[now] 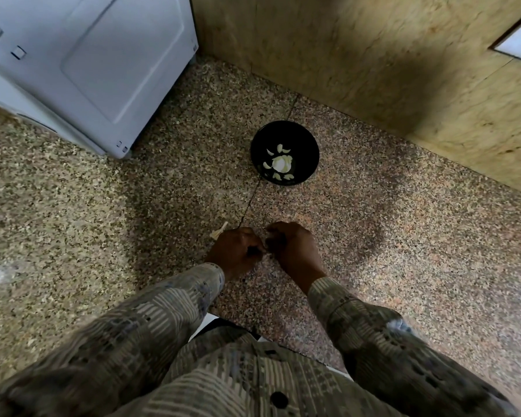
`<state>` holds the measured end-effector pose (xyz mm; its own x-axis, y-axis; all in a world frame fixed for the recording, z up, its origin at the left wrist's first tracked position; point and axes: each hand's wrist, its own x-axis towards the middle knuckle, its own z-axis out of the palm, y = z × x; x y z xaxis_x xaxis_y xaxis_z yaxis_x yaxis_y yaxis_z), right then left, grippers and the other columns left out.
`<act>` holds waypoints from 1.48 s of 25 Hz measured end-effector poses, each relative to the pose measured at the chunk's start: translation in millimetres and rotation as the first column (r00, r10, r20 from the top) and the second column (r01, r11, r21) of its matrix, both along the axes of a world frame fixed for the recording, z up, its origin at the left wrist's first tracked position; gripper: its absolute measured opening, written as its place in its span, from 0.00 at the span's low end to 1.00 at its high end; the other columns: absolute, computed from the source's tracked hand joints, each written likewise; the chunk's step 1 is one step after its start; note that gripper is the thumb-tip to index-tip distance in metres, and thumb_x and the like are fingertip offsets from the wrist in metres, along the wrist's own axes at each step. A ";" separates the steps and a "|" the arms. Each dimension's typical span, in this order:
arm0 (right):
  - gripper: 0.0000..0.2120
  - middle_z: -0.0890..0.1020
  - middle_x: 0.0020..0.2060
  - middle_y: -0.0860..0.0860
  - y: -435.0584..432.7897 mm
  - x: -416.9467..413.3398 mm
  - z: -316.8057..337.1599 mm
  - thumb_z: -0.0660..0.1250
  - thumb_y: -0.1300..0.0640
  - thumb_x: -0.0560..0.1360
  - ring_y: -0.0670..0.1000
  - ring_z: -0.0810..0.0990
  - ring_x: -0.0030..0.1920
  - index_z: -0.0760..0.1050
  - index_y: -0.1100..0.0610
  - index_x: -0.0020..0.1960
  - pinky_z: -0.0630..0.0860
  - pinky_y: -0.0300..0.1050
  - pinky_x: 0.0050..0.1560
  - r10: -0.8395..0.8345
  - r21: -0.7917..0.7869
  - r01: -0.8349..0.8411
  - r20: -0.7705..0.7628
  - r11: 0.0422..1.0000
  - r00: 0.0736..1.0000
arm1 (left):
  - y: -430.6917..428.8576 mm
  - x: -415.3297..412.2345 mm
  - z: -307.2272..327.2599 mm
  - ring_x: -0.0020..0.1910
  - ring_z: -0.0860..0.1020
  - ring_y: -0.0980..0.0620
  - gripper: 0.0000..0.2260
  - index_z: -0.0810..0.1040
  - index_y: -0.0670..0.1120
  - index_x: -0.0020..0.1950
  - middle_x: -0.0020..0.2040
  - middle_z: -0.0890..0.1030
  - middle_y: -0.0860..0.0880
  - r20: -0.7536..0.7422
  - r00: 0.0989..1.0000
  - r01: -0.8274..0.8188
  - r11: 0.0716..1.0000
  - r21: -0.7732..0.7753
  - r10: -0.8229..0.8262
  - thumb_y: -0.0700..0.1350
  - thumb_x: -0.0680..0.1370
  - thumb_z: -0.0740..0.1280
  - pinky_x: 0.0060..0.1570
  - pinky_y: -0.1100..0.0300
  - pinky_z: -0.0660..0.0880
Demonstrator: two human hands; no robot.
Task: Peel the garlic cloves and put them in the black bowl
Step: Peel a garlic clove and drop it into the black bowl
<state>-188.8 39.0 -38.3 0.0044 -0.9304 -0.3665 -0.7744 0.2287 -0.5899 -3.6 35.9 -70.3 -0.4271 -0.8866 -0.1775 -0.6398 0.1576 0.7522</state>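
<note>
Near black bowl, hands on garlic

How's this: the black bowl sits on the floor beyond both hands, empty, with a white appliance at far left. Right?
Not empty: the head view shows the black bowl holding several pale garlic cloves. The rest stands.

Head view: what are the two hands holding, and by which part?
The left hand and right hand pinch a small pale piece, apparently garlic, between them; which part is hidden.
</note>
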 end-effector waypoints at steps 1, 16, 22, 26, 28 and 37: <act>0.09 0.80 0.51 0.44 1.4 2.7 1.3 0.68 0.51 0.79 0.48 0.80 0.47 0.82 0.43 0.57 0.79 0.45 0.46 0.085 -0.055 -0.091 -0.092 0.994 0.992 | 0.1 0.3 -0.2 0.47 0.83 0.47 0.06 0.88 0.46 0.49 0.49 0.84 0.47 0.001 1.000 0.003 1.000 0.004 -0.003 0.41 0.73 0.75 0.52 0.59 0.77; 0.07 0.86 0.40 0.49 -46.1 -1.8 59.4 0.68 0.60 0.80 0.47 0.83 0.37 0.85 0.53 0.53 0.83 0.46 0.39 -0.185 -0.283 0.199 0.076 0.938 0.980 | 1.5 -1.8 3.3 0.41 0.77 0.55 0.03 0.86 0.45 0.43 0.45 0.82 0.51 0.021 0.999 -0.026 0.999 -0.021 0.026 0.44 0.74 0.76 0.47 0.65 0.73; 0.02 0.84 0.40 0.42 33.7 -7.6 14.5 0.76 0.52 0.76 0.41 0.81 0.39 0.87 0.50 0.45 0.79 0.40 0.45 -0.007 0.138 -0.002 0.061 0.990 0.998 | -1.8 0.0 3.6 0.42 0.83 0.46 0.10 0.87 0.47 0.44 0.43 0.84 0.48 0.070 0.997 0.030 0.999 -0.019 -0.028 0.52 0.70 0.72 0.44 0.57 0.79; 0.04 0.85 0.37 0.45 17.5 -8.6 6.7 0.78 0.51 0.73 0.46 0.84 0.36 0.84 0.48 0.43 0.84 0.48 0.40 -0.143 0.240 0.122 0.074 0.963 0.987 | -2.5 -0.4 2.3 0.44 0.83 0.44 0.08 0.88 0.46 0.45 0.44 0.84 0.47 0.061 0.997 0.043 0.999 -0.032 -0.041 0.47 0.68 0.73 0.48 0.57 0.78; 0.08 0.84 0.37 0.45 16.1 -9.6 0.5 0.79 0.48 0.71 0.47 0.83 0.37 0.81 0.48 0.43 0.83 0.49 0.40 -0.103 0.199 0.100 0.005 0.975 0.995 | -2.7 -1.2 1.4 0.44 0.83 0.44 0.06 0.88 0.46 0.44 0.44 0.84 0.47 0.061 0.997 0.040 0.999 -0.023 -0.038 0.45 0.69 0.75 0.48 0.56 0.79; 0.10 0.87 0.41 0.50 -5.6 -5.7 6.9 0.74 0.46 0.73 0.53 0.85 0.44 0.84 0.52 0.43 0.84 0.48 0.48 0.050 0.285 -0.017 -0.111 0.958 0.993 | 3.7 -6.8 9.1 0.49 0.83 0.48 0.06 0.88 0.48 0.46 0.48 0.86 0.48 0.055 0.997 -0.046 0.999 0.026 0.045 0.41 0.72 0.74 0.55 0.55 0.79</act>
